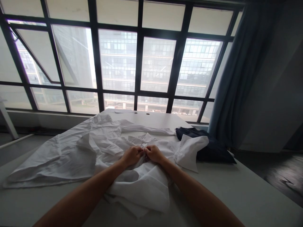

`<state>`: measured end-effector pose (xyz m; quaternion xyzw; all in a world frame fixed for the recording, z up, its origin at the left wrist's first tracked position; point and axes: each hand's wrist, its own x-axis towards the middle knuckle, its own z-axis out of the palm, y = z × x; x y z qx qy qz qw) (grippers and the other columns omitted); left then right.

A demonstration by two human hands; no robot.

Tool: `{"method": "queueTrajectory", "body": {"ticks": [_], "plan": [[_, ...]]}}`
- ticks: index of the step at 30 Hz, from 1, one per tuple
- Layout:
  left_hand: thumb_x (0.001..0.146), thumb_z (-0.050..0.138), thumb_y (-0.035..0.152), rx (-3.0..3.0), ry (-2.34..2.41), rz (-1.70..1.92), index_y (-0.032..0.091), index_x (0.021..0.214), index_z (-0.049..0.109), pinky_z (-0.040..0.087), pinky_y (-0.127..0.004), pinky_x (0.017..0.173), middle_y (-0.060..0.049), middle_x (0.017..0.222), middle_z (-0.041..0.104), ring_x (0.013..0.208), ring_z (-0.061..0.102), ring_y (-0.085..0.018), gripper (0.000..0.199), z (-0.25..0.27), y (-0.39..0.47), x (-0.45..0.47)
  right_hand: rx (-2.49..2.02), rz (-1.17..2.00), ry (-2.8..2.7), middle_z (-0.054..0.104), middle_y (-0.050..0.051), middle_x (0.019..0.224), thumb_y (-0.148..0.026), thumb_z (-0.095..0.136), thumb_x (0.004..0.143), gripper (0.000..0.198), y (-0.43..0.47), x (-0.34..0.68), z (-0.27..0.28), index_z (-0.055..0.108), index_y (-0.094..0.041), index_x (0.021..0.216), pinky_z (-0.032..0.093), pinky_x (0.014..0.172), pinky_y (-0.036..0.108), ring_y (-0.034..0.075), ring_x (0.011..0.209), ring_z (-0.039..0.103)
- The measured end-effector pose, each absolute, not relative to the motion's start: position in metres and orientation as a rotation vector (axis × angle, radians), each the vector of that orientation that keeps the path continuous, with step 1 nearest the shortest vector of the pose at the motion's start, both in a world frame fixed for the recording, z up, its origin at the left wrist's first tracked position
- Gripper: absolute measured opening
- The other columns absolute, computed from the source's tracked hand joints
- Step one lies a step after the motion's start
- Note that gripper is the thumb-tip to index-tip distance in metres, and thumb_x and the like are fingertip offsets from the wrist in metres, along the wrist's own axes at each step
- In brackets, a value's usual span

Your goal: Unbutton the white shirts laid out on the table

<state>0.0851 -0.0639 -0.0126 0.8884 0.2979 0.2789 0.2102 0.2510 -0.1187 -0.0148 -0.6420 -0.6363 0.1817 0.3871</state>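
A white shirt [144, 186] with a collar and a short sleeve lies rumpled on the white table [213, 189]. My left hand [133, 155] pinches its front just below the collar. Right beside it, my right hand [153, 153] pinches the same part, and the fingertips of both hands nearly touch. What exactly sits between the fingertips is too small to tell. The sleeve spreads out to the right of my right hand. More white cloth [63, 154] is spread over the left side of the table, partly running under or into the shirt.
Folded dark navy clothing [213, 151] lies at the table's right edge, partly under the white sleeve. Large black-framed windows [118, 60] stand beyond the table, one pane tilted open at left. A blue-grey curtain [236, 88] hangs at right.
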Motion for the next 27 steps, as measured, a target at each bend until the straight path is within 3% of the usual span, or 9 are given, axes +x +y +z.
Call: {"method": "queueTrajectory", "body": {"ticks": [9,18,27], "plan": [[0.085,0.059,0.041,2.322,0.917,0.703,0.014,0.085,0.076,0.035,-0.024,0.058,-0.003,0.07,0.069,0.064,0.058,-0.017,0.032,-0.011,-0.065,0.087,-1.572,0.679,-1.478,0.065,0.001,0.057,-0.023,0.059,0.076,0.016,-0.128,0.253,-0.01,0.067,-0.014,0.066,0.041,0.048,0.02,0.013,0.052,0.06],[0.084,0.059,0.034,2.378,0.966,0.706,0.016,0.084,0.072,0.032,-0.024,0.057,-0.001,0.067,0.064,0.062,0.055,-0.015,0.023,-0.01,-0.065,0.088,-1.581,0.597,-1.647,0.058,-0.001,0.052,-0.019,0.052,0.076,0.019,-0.127,0.257,-0.008,0.061,-0.015,0.059,0.036,0.05,0.02,0.01,0.05,0.052],[0.082,0.053,0.025,2.296,0.702,0.917,0.017,0.081,0.06,0.038,-0.024,0.063,0.001,0.072,0.058,0.066,0.049,-0.013,0.012,-0.02,-0.061,0.093,-1.423,0.674,-1.756,0.055,-0.002,0.06,-0.021,0.05,0.075,0.013,-0.125,0.27,-0.007,0.057,-0.016,0.065,0.037,0.056,0.021,0.01,0.057,0.047]]}}
